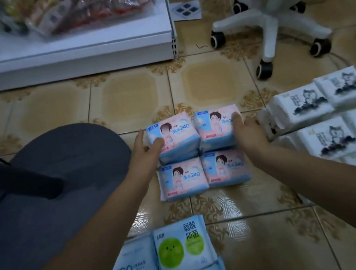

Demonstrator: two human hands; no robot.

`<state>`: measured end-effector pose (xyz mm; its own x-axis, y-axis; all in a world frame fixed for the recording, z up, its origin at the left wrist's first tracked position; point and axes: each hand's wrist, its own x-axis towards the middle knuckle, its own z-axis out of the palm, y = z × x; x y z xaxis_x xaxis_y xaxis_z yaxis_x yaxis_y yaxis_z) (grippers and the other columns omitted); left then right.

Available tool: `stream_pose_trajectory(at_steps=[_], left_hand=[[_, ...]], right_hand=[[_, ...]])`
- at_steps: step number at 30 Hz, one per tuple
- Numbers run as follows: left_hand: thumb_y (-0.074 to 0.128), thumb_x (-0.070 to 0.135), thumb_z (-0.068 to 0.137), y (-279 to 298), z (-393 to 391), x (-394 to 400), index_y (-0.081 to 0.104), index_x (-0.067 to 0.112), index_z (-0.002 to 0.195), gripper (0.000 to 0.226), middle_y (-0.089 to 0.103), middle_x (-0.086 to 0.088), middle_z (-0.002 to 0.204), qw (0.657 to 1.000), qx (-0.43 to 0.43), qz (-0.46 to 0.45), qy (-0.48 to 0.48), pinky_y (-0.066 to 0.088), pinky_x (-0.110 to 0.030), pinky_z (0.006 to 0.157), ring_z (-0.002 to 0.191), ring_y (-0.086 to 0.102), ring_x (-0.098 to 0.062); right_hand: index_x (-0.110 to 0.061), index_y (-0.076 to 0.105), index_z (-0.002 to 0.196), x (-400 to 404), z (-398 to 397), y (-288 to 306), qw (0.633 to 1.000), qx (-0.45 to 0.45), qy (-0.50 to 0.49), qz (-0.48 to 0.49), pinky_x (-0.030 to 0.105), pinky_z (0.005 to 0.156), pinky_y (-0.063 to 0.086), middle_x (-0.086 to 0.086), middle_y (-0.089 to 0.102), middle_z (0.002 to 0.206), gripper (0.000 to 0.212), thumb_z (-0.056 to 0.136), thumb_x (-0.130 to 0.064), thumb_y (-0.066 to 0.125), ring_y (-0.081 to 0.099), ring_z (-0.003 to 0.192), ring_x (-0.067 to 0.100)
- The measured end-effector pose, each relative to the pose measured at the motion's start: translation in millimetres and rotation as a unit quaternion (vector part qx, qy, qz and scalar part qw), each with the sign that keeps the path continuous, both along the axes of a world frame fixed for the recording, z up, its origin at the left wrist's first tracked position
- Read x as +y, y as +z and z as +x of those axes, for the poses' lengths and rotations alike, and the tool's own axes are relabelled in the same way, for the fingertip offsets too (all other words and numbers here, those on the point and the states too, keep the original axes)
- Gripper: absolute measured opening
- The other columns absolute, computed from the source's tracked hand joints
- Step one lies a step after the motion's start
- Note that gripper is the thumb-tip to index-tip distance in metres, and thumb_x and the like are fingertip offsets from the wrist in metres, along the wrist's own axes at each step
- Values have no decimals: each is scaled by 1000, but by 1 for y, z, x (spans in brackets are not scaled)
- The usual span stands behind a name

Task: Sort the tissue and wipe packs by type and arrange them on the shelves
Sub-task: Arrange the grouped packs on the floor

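On the patterned tan floor tiles, four pink-and-blue soft plastic packs lie in a square block; the left hand clasps the far-left pack, thumb on top; the right hand clasps the far-right one; white dog-print tissue packs lie stacked just right; blue-and-green packs nearer; a white shelf stands beyond.

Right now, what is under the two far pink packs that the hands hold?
More pink packs show under the two far pink packs, stacked. How many, and the floor beneath, is covered.
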<state>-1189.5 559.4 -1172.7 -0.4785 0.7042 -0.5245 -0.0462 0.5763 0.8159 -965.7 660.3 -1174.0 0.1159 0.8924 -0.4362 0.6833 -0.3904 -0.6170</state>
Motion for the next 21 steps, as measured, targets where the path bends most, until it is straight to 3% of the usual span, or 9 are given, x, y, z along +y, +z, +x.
stream_pose_trajectory(at_steps=[2, 3, 5, 6, 11, 16, 21], left_hand=[[54, 36, 100, 6, -2, 5, 21, 34, 159, 68, 52, -2, 140, 998, 49, -6, -28, 51, -29, 76, 118, 59, -20], [52, 40, 100, 12, -1, 7, 20, 33, 160, 68, 43, -1, 145, 996, 82, -17, -35, 51, -31, 87, 128, 51, -22], [51, 51, 99, 22, 0, 7, 22, 30, 160, 71, 24, -7, 159, 981, 185, -46, -46, 35, -40, 114, 146, 29, -27], [51, 54, 97, 29, 2, 4, 23, 28, 159, 73, 20, -8, 162, 971, 228, -55, -43, 27, -42, 117, 149, 21, -28], [53, 51, 95, 100, 42, -26, 28, 18, 158, 75, 29, -13, 158, 921, 366, -73, -109, 27, -44, 116, 147, 23, -32], [54, 48, 97, 239, 113, -65, 24, 25, 159, 73, 26, -9, 162, 926, 297, -99, -210, 28, -42, 116, 149, 22, -29], [49, 57, 93, 451, 186, -75, 29, 28, 157, 73, 30, -3, 162, 910, 258, -94, -311, 35, -38, 113, 148, 29, -22]], right_hand=[[-15, 59, 114, 4, -1, 4, 1000, 7, -21, 7, 50, 92, 51, 8, 64, 111, 93, 71, -84, 14, 62, 98, 30], [-14, 59, 120, 5, 0, 7, 999, 15, -32, 13, 48, 93, 49, 8, 65, 117, 96, 72, -84, 16, 61, 102, 29], [-9, 54, 133, 3, 3, 18, 997, 18, -33, 61, 43, 95, 44, 10, 60, 130, 82, 90, -72, 25, 57, 113, 29], [-7, 51, 138, -1, 5, 26, 995, 13, -23, 92, 43, 99, 41, 13, 56, 136, 72, 98, -63, 29, 53, 121, 31], [-1, 47, 140, -37, 21, 110, 986, -19, 48, 156, 41, 110, 34, 19, 51, 142, 61, 103, -49, 35, 45, 133, 34], [-5, 43, 146, -74, 64, 269, 988, -10, 76, 133, 39, 116, 29, 14, 46, 149, 58, 104, -45, 39, 38, 140, 30], [-6, 41, 148, -79, 121, 494, 985, -35, 102, 138, 37, 114, 27, 15, 43, 152, 55, 104, -39, 43, 35, 141, 29]])
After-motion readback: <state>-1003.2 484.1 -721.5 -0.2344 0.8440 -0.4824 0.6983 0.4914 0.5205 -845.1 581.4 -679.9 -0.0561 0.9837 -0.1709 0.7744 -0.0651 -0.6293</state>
